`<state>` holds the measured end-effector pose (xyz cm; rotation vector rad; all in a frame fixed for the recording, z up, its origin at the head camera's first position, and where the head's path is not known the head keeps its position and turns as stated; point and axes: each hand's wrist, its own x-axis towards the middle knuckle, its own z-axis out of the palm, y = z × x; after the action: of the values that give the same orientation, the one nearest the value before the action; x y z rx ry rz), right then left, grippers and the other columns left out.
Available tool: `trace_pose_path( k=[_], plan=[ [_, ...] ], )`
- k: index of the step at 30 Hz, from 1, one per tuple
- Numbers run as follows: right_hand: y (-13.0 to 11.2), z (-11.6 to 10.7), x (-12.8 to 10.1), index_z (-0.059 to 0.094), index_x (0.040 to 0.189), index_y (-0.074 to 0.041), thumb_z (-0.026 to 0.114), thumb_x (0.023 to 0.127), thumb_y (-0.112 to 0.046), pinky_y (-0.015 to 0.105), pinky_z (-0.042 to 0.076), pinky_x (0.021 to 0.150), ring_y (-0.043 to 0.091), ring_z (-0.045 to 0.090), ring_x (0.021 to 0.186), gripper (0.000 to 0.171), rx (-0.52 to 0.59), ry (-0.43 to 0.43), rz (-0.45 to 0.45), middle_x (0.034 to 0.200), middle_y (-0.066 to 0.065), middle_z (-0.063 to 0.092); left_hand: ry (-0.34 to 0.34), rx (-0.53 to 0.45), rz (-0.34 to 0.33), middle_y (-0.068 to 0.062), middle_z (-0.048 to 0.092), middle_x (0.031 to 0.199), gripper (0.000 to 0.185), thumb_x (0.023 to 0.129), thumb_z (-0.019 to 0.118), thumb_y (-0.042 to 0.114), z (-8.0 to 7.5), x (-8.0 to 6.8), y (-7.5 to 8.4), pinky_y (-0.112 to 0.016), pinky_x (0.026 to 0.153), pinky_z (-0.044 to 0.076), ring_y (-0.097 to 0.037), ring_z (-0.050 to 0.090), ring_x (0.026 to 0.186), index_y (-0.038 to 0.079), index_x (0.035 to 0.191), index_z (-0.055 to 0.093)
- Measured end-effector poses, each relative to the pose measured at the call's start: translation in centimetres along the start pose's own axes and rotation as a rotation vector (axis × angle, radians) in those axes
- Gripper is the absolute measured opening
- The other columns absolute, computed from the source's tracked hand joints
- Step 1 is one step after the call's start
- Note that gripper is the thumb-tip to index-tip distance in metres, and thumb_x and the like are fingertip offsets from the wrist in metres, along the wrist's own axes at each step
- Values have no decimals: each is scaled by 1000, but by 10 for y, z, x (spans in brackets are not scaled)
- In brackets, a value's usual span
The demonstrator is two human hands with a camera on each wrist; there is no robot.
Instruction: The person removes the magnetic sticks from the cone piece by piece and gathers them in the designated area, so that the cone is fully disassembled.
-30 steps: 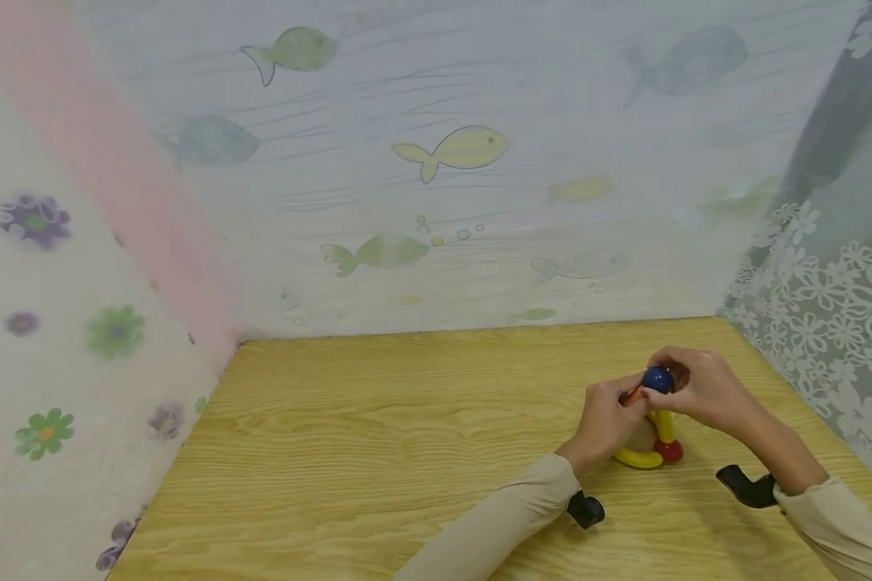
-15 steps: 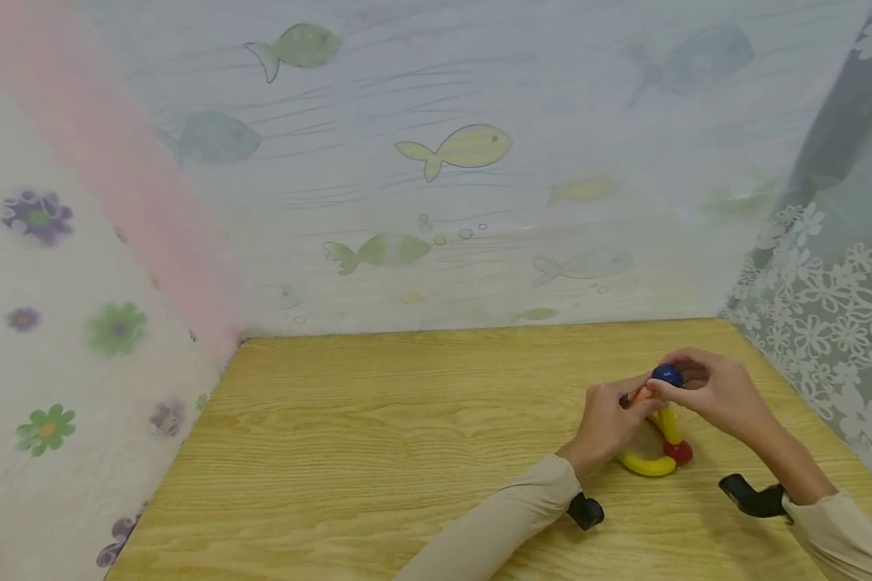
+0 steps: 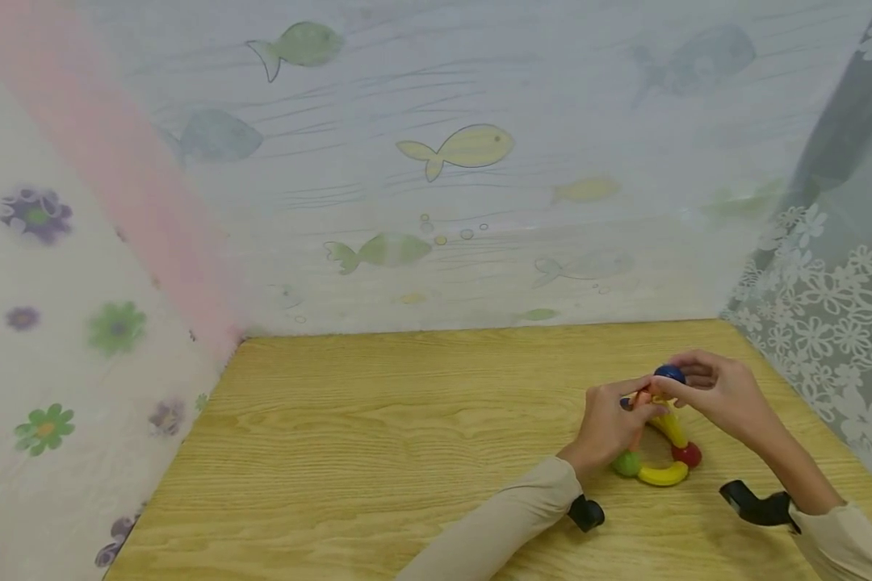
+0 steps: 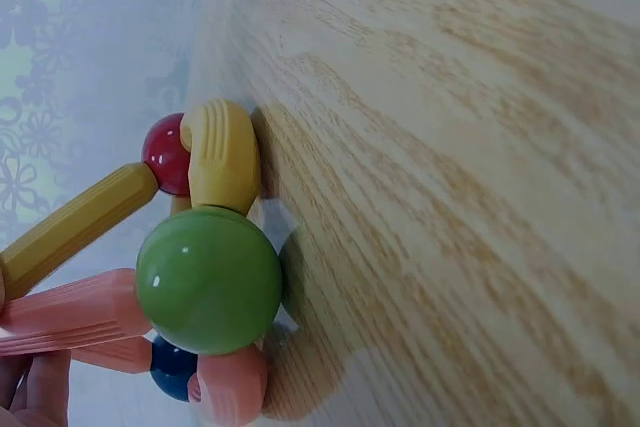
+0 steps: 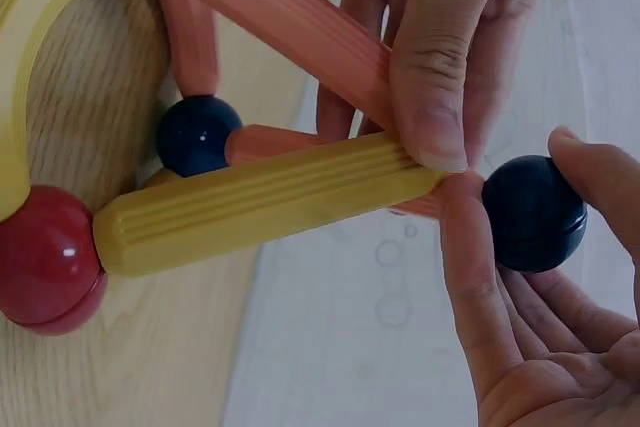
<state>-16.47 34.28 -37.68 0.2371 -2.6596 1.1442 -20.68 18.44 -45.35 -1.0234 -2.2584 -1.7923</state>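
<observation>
While both my hands work at the near right of the pale wooden table (image 3: 378,452), a small frame of ribbed plastic rods and coloured balls (image 3: 657,452) stands between them.

My left hand (image 3: 610,424) pinches the upper ends of a salmon-pink rod (image 5: 290,27) and a yellow rod (image 5: 260,202); beside it, my right hand (image 3: 719,395) holds a dark blue ball (image 5: 532,212) at their tips between thumb and fingers. Green ball (image 4: 208,279), curved yellow piece (image 4: 222,157) and red ball (image 4: 165,155) rest on the table.
</observation>
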Motion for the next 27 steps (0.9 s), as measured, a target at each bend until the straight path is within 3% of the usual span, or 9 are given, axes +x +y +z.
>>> trace_pose_path(
  k=[12,22,27],
  plan=[
    [2,-6,-4,53,119,10,60,94,-13,26,54,63,15,68,72,35,83,-61,33,99,22,66,2,15,66,2,65,116,45,85,70,16,1,1,6,-6,68,46,6,60,94,10,128,60],
    [6,-14,0,49,123,13,49,100,-21,28,53,62,18,65,69,40,177,-93,103,85,6,70,-9,-39,10,0,64,114,44,82,74,11,1,4,8,-7,72,46,4,59,98,8,124,62],
    [6,-16,1,50,123,10,48,100,-21,28,53,62,16,65,72,38,225,-85,129,88,-4,68,-26,-68,-26,3,62,116,45,81,74,8,2,6,10,-8,70,47,2,57,101,9,124,61]
  ],
)
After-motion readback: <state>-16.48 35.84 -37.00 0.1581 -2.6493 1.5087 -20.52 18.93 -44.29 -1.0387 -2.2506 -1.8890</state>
